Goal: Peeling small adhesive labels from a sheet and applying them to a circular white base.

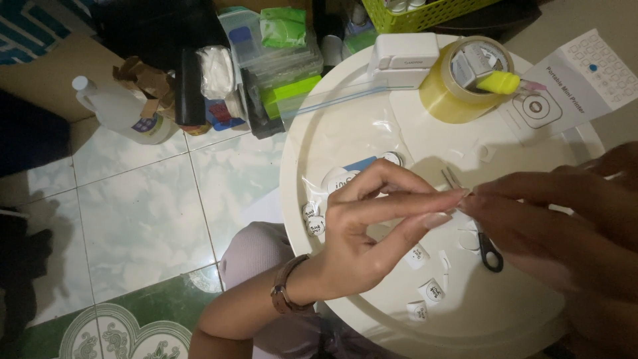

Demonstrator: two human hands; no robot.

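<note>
Right hand [565, 226] fills the lower right of the view, close to the camera and blurred. Its fingertips meet those of the left hand [372, 226] above the round white table [332, 133]. Both hands pinch narrowly at one point; a small pale piece may sit between the fingertips, but the view does not show it clearly. Left wrist carries a brown watch [284, 292].

Scissors [475, 223] lie on the table directly under the meeting fingertips, black handle loop toward the person. Small cut-out stickers [432, 290] lie scattered on the table below the left hand, with more at the table's left edge.

At the far side of the table stand a tape roll [458, 83] with a yellow item on top, a white box-shaped device [402, 60] just beside it, and a printed leaflet [571, 86] to the right. A white bottle [119, 110] lies on the tiled floor, well apart from the table.
</note>
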